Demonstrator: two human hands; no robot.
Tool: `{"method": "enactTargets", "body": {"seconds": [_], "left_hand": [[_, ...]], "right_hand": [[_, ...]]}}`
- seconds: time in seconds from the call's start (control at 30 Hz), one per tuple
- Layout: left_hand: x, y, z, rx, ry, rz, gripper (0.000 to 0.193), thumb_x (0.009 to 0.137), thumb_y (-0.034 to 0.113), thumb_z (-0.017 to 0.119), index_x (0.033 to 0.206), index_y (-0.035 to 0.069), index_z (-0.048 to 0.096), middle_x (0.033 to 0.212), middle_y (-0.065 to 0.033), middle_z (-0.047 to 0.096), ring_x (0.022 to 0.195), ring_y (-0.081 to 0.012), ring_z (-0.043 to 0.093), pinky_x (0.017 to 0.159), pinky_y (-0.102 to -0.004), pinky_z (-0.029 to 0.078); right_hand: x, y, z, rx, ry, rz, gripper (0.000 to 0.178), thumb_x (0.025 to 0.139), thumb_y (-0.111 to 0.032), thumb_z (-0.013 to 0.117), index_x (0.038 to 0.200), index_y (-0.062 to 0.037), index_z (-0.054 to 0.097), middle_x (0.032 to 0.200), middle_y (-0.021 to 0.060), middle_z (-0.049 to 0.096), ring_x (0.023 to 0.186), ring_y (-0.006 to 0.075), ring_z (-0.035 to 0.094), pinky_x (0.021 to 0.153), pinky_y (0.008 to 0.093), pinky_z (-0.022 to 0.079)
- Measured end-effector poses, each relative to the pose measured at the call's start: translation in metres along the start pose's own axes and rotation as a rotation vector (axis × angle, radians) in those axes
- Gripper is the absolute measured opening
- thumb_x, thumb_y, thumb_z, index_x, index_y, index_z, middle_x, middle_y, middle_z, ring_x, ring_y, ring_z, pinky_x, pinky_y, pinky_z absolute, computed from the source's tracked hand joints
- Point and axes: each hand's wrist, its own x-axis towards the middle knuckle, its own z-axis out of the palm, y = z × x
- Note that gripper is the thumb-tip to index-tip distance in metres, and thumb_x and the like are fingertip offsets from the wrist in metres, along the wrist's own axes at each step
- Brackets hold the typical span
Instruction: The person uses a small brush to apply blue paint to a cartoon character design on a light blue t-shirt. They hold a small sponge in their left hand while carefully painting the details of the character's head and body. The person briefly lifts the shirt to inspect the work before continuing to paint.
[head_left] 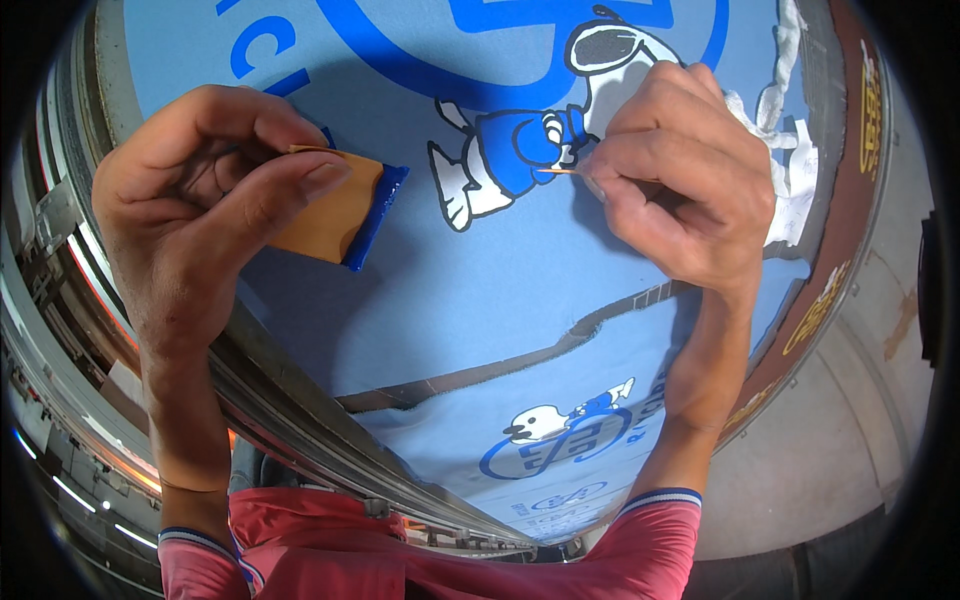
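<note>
My left hand (210, 185) grips a small flat tan scraper (318, 222) between thumb and fingers. Thick, wet-looking blue paint (378, 215) coats the scraper's right edge. Over the printed cartoon dog figure (480, 165), my right hand (685, 175) pinches a thin wooden stick (560, 171), perhaps a toothpick. The stick's tip points left across the blue part of the figure; whether it touches the cloth I cannot tell. Both hands are above a light blue cloth panel (400, 320) printed with white, black and blue shapes.
Beyond a dark gap (470, 370), a second light blue cloth panel (420, 440) lies nearer me with a smaller print. Crumpled white strips (790, 180) run along the right side. Metal rails (85, 330) line the table's left, and a brown edge (850, 200) borders its right.
</note>
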Motion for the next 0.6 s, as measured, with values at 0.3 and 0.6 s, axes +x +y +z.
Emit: {"method": "enactTargets", "body": {"seconds": [0.3,0.6], "left_hand": [[0.0002,0.0001,-0.0001,0.024,-0.004,0.015,0.011,0.079,-0.003,0.066,0.086,0.0,0.058,0.08,-0.0074,0.056,0.077,-0.0118,0.053,0.068,-0.0239,0.04],[0.0002,0.0021,0.0018,-0.001,0.008,-0.035,0.012,0.077,-0.004,0.066,0.085,-0.002,0.057,0.081,-0.0081,0.056,0.078,-0.0127,0.052,0.07,-0.0243,0.04]], "right_hand": [[-0.0001,0.0013,-0.001,0.006,-0.014,-0.004,0.02,0.053,-0.001,0.067,0.072,-0.0009,0.065,0.065,0.0047,0.055,0.058,0.0173,0.046,0.057,0.0315,0.028],[-0.0035,0.0076,-0.0073,0.243,0.126,0.016,0.017,0.058,0.004,0.064,0.075,0.0058,0.063,0.07,0.0107,0.056,0.063,0.0186,0.047,0.057,0.0299,0.032]]}}
